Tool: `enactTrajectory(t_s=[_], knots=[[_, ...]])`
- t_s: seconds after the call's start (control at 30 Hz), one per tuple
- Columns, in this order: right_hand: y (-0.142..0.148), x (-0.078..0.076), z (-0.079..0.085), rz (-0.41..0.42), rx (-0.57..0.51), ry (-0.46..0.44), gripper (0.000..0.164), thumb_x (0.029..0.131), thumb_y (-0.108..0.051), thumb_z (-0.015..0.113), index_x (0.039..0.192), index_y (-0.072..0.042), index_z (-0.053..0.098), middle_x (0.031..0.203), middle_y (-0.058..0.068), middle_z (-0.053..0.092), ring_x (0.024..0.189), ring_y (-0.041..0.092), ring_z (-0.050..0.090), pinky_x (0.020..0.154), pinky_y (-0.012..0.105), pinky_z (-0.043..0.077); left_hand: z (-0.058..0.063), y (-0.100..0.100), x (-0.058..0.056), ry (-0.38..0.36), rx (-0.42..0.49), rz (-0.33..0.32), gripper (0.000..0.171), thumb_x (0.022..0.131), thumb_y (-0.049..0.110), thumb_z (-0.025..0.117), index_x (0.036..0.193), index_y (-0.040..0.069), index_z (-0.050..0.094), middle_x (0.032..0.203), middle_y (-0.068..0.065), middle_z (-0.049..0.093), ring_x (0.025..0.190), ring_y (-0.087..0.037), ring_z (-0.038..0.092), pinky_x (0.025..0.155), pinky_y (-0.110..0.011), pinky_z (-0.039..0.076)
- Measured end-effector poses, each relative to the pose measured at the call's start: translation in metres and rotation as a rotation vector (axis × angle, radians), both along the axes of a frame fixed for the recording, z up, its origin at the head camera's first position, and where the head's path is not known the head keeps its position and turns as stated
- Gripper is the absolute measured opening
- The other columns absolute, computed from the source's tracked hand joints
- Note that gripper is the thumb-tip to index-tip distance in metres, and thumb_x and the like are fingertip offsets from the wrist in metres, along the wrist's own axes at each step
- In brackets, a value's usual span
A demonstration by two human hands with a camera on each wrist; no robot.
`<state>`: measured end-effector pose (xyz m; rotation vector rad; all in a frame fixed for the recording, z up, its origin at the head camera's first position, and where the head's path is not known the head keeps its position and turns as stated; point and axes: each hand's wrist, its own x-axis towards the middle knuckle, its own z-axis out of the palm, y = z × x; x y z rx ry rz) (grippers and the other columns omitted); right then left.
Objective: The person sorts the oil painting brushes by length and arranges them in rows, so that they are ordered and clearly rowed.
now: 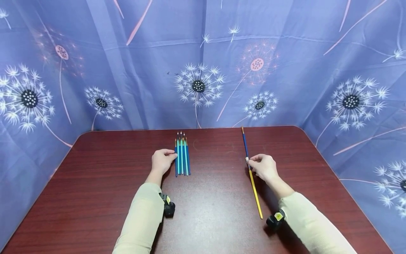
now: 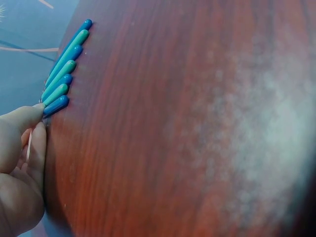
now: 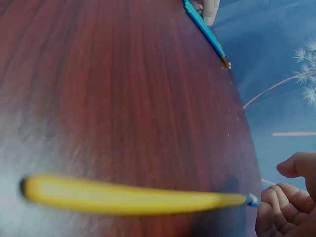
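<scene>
My left hand [image 1: 162,161] pinches the outermost dark blue paintbrush [image 2: 57,106] of a close row, thumb and finger at its handle. Light teal paintbrushes [image 1: 178,160] alternate with dark blue ones in that row, bristles pointing away and handle ends towards me. Over on the right, my right hand [image 1: 264,166] pinches a yellow-handled paintbrush [image 1: 255,194] near its bristle end. Its handle stretches towards me, blurred and large in the right wrist view. Straight beyond those fingers is another dark blue paintbrush [image 1: 245,143], tan bristles by the far table edge. My fingers partly hide where both brushes come together.
Everything lies on a dark red-brown wooden table [image 1: 203,211] with rounded far corners. A blue curtain [image 1: 152,88] with dandelion prints hangs behind it and along both sides. Black wrist cameras [image 1: 169,208] are strapped over my light sleeves [image 1: 139,218].
</scene>
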<state>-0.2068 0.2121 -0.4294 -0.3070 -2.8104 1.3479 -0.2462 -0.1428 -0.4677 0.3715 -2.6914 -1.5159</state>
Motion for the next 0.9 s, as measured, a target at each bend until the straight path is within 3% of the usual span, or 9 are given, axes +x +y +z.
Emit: enactTrajectory(t_s=[0.4, 0.77, 0.9], knots=[[-0.033, -0.013, 0.007, 0.053, -0.009, 0.051, 0.021, 0.084, -0.024, 0.065, 0.092, -0.004, 0.068, 0.069, 0.011, 0.068, 0.053, 0.015, 0.059, 0.045, 0.023, 0.047, 0.002, 0.0, 0.002, 0.005, -0.015, 0.003, 0.026, 0.087, 0.023, 0.067, 0.108, 0.008, 0.071, 0.106, -0.014, 0.071, 0.095, -0.026, 0.066, 0.08, -0.039, 0.054], [-0.068, -0.031, 0.01, 0.107, 0.004, 0.105, 0.02, 0.085, -0.024, 0.064, 0.09, -0.007, 0.071, 0.062, 0.002, 0.065, 0.052, 0.01, 0.057, 0.049, 0.026, 0.045, 0.004, 0.0, 0.004, 0.02, -0.012, 0.007, 0.026, 0.086, 0.023, 0.068, 0.106, 0.007, 0.072, 0.106, -0.014, 0.071, 0.098, -0.027, 0.066, 0.084, -0.041, 0.053], [-0.082, -0.035, 0.009, 0.109, -0.004, 0.087, 0.02, 0.085, -0.028, 0.063, 0.091, -0.011, 0.072, 0.065, 0.002, 0.067, 0.058, 0.014, 0.061, 0.066, 0.037, 0.047, 0.004, -0.001, 0.004, 0.026, -0.017, 0.005, 0.026, 0.086, 0.022, 0.068, 0.106, 0.007, 0.072, 0.105, -0.014, 0.071, 0.098, -0.028, 0.066, 0.085, -0.041, 0.053]])
